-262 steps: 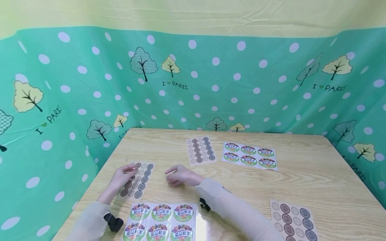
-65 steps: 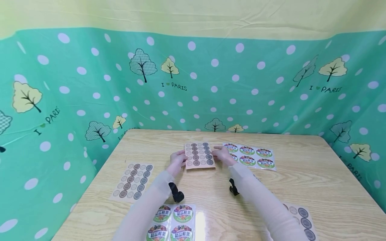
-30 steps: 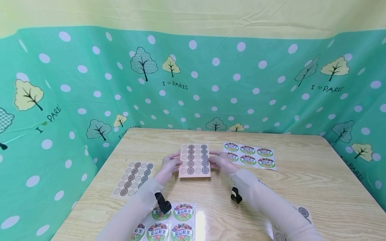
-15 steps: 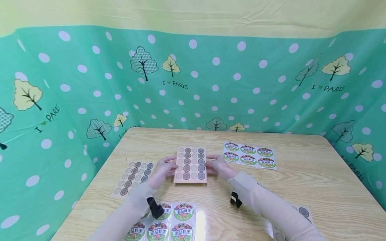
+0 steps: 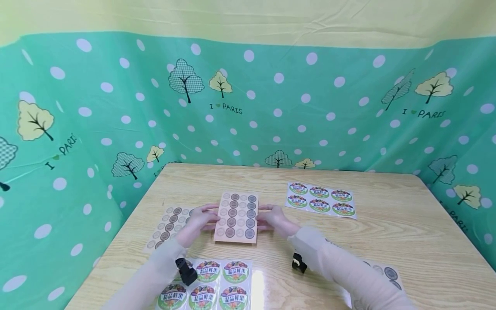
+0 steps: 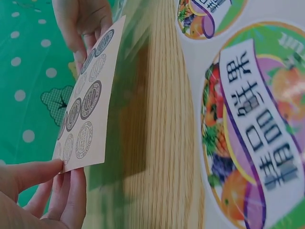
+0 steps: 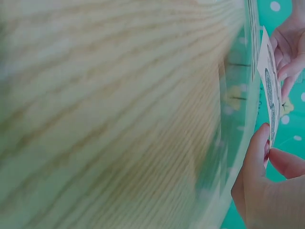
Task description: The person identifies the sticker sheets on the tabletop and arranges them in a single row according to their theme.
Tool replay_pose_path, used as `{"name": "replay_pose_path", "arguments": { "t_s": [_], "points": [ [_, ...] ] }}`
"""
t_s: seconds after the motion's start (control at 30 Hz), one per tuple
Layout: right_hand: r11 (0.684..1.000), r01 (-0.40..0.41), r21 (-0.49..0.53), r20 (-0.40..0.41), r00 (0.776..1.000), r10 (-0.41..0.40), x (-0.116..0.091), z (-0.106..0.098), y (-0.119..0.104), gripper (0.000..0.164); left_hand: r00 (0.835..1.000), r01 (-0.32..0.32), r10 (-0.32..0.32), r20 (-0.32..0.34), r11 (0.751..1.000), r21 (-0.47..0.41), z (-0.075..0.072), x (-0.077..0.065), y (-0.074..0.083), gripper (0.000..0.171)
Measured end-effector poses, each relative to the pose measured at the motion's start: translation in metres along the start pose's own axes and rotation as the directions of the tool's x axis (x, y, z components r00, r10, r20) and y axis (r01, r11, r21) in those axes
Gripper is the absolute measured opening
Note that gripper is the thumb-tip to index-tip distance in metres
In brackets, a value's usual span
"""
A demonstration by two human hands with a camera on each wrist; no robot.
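Observation:
Both hands hold a kraft-coloured sheet of round seal stickers point(image 5: 236, 217) by its opposite long edges, raised over the table with its face up. My left hand point(image 5: 199, 220) pinches the left edge, thumb on top and fingers underneath, as the left wrist view shows of the sticker sheet point(image 6: 90, 105). On the other edge, my right hand point(image 5: 273, 219) pinches between thumb and fingers; the right wrist view has this hand point(image 7: 271, 181) close up. A shadow of the sheet falls on the wood below it.
A similar seal sheet point(image 5: 167, 226) lies at the left, partly behind the left hand. Fruit-label stickers point(image 5: 236, 284) lie at the front, partly under the left sleeve, and more fruit labels point(image 5: 320, 199) at the back. Another seal sheet point(image 5: 391, 275) is partly under the right sleeve.
The left hand has left the left-hand seal sheet. Both hands have taken the back-middle seal sheet, lifted it and carried it nearer and to the left.

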State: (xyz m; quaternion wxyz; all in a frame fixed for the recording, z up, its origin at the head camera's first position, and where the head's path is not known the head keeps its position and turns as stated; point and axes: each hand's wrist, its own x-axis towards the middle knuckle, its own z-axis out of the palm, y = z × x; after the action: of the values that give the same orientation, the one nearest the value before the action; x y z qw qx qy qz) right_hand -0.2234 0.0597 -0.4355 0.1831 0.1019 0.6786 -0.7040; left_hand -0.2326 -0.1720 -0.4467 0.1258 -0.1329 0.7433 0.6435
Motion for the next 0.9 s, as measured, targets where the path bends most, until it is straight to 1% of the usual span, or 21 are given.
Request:
{"name": "replay_pose_path", "arguments": {
  "t_s": [0.17,0.2,0.27,0.33,0.47,0.53,0.63,0.8,0.9],
  "points": [
    [1.000,0.006,0.004,0.028,1.000,-0.006,-0.002,0.008,0.003,0.046,1.000,0.012,-0.012,-0.008,1.000,-0.018,-0.012,0.008,-0.012,0.050],
    [1.000,0.003,0.004,0.029,1.000,-0.003,-0.002,0.009,0.004,0.046,1.000,0.010,-0.010,-0.019,1.000,-0.019,-0.013,0.009,-0.013,0.049],
    [1.000,-0.004,0.001,0.029,1.000,0.004,-0.002,0.012,0.005,0.046,1.000,0.009,-0.009,-0.016,1.000,-0.011,-0.018,0.009,-0.015,0.050],
    [1.000,-0.009,-0.001,0.029,1.000,0.009,-0.002,0.016,0.007,0.046,1.000,0.018,-0.018,0.003,1.000,0.014,-0.022,0.007,-0.014,0.052],
    [1.000,-0.013,0.000,0.036,0.999,0.013,-0.003,0.022,0.009,0.045,0.999,0.018,-0.020,0.027,0.997,0.069,-0.027,-0.005,-0.006,0.052],
    [1.000,-0.014,0.004,0.040,0.999,0.014,-0.004,0.025,0.011,0.046,1.000,0.012,-0.014,0.026,0.997,0.080,-0.028,-0.011,-0.002,0.051],
    [1.000,-0.022,0.009,0.040,0.999,0.022,-0.005,0.029,0.013,0.046,1.000,0.028,-0.028,0.003,0.997,0.074,-0.029,-0.017,0.001,0.050],
    [0.999,-0.027,0.017,0.040,0.999,0.026,-0.007,0.035,0.015,0.045,1.000,0.024,-0.024,-0.001,0.994,0.107,-0.035,-0.018,-0.003,0.049],
    [0.999,-0.027,0.018,0.040,0.999,0.026,-0.009,0.038,0.015,0.044,1.000,0.023,-0.023,0.001,0.995,0.098,-0.038,-0.017,-0.007,0.050]
  ]
}}
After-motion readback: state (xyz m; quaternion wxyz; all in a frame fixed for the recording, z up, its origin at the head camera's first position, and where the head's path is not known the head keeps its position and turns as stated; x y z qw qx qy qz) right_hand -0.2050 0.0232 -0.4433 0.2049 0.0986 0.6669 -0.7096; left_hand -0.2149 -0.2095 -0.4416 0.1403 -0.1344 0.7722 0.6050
